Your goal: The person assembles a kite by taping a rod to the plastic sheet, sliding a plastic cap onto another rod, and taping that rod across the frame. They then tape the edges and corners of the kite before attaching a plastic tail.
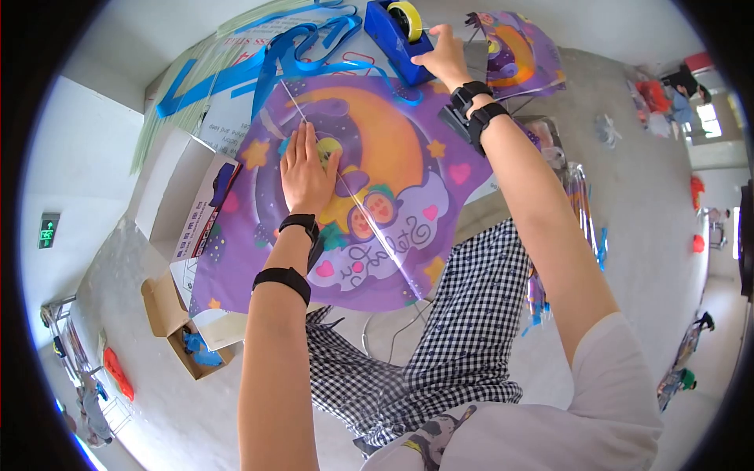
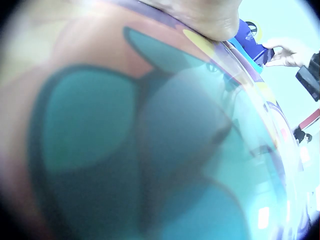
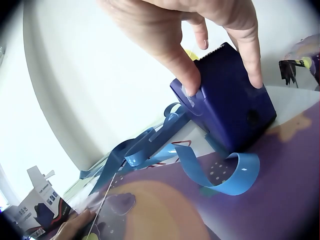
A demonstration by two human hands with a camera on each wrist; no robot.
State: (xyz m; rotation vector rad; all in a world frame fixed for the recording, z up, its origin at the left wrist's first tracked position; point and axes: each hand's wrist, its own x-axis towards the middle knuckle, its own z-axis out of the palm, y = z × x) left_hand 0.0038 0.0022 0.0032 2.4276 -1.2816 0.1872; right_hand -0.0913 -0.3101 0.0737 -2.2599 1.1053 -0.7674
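Observation:
My left hand (image 1: 308,177) lies flat on a purple printed sheet (image 1: 216,275), over a thin white rod (image 1: 293,100) that runs diagonally across it. At the sheet's far edge, my right hand (image 1: 445,59) is at the front end of a blue tape dispenser (image 1: 393,47) with a yellow roll. The right wrist view has the thumb and fingers of that hand (image 3: 222,11) on opposite sides of the dispenser (image 3: 225,100). Part of the left hand (image 2: 215,19) shows at the top of the left wrist view, close above the print.
Loose blue ribbon (image 1: 287,55) lies behind the sheet, its end by the dispenser. An open white box (image 1: 174,184) stands at the left, with pale thin strips (image 1: 177,98) behind it. A cardboard box (image 1: 169,314) is lower left. Another printed purple piece (image 1: 538,59) is at the right.

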